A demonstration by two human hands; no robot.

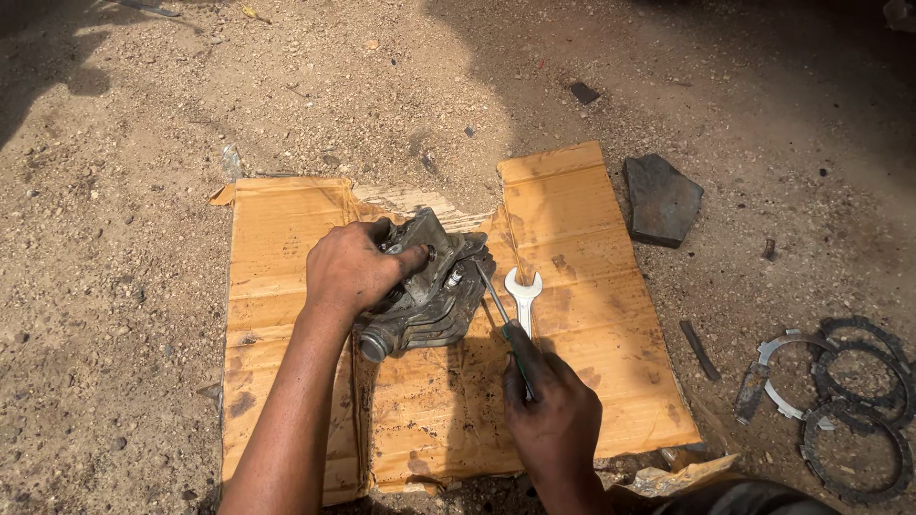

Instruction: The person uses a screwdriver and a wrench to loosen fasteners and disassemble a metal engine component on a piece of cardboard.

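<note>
Nearest the viewer, the right hand [551, 412] was closed around the dark handle of a screwdriver [506, 326], its shaft angled up and to the left so that the tip met the finned side of an engine cylinder head [429, 286]. The left hand [351, 269] was clamped over the top of that head, thumb stretched across its upper face, pinning it to a flattened sheet of cardboard [286, 229] laid on the dirt ground [114, 286]. The head appeared to be a cast metal part: heavy for its size, rigid, and probably greasy, with thin fins that would chip more readily than the solid body. A grip across the body or under the round port at its lower left end would likely hold best. An open-ended spanner [523, 294] lay on the cardboard just beside the screwdriver shaft. To the right, on the dirt, lay toothed clutch rings [859, 410] and a flat stone [661, 200]. No container was in sight.
</note>
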